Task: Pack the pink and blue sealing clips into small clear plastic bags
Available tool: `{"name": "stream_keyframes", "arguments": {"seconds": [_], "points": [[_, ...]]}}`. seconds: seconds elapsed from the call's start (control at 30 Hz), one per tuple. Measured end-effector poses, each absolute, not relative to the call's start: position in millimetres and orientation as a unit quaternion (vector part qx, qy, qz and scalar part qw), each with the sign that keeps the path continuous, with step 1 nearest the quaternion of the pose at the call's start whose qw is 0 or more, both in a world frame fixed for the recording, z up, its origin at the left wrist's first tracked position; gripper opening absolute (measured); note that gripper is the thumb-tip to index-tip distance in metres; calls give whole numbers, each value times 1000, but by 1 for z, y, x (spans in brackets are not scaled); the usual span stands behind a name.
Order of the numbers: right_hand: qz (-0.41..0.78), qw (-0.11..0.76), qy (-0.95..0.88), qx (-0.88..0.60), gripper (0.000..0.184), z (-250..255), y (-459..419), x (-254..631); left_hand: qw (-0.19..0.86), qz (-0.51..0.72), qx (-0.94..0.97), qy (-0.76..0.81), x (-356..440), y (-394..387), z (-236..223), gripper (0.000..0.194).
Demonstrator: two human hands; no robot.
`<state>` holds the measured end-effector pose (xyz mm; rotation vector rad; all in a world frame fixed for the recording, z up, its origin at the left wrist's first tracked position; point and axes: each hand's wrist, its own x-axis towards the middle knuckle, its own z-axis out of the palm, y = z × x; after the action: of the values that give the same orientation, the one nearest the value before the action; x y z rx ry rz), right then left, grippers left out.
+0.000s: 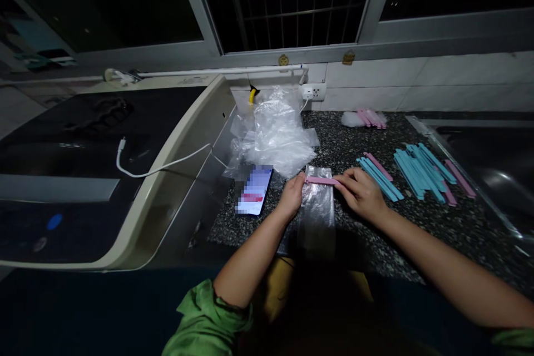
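Observation:
A pink bag sealing clip (321, 181) lies across the upper part of a clear plastic bag (317, 214), which hangs down toward the counter's front edge. My left hand (292, 194) is closed on the clip's left end. At the other end, my right hand (359, 192) pinches the clip between thumb and fingers. Just right of my right hand rest several blue clips (377, 178) with a pink one (378, 167). Farther right is a bigger pile of blue clips (419, 172) with a few pink ones among them.
A heap of clear plastic bags (279, 133) sits by the wall. Left of my hands lies a lit phone (254, 192). A washing machine (167, 178) with a white cable (167, 167) stands left; a metal sink (496, 161) is right. More pink clips (371, 118) lie at the back.

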<state>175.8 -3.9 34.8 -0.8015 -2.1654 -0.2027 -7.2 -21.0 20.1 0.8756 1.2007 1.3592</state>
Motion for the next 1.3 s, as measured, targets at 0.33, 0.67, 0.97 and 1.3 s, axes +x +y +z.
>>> {"name": "stream_keyframes", "arguments": {"seconds": [0.33,0.67,0.97,1.3], "points": [[-24,420,-846,-327,16,36,-5,177,529,576,386,489,-7,-20,17,43],[13,435,-838,-330,17,32,-2,177,520,570,381,509,-7,-21,27,39],[32,465,-822,-328,17,33,-3,177,531,576,360,507,-8,-18,18,37],[54,481,-810,-330,19,32,0,178,530,577,350,513,-9,-19,20,37]]}}
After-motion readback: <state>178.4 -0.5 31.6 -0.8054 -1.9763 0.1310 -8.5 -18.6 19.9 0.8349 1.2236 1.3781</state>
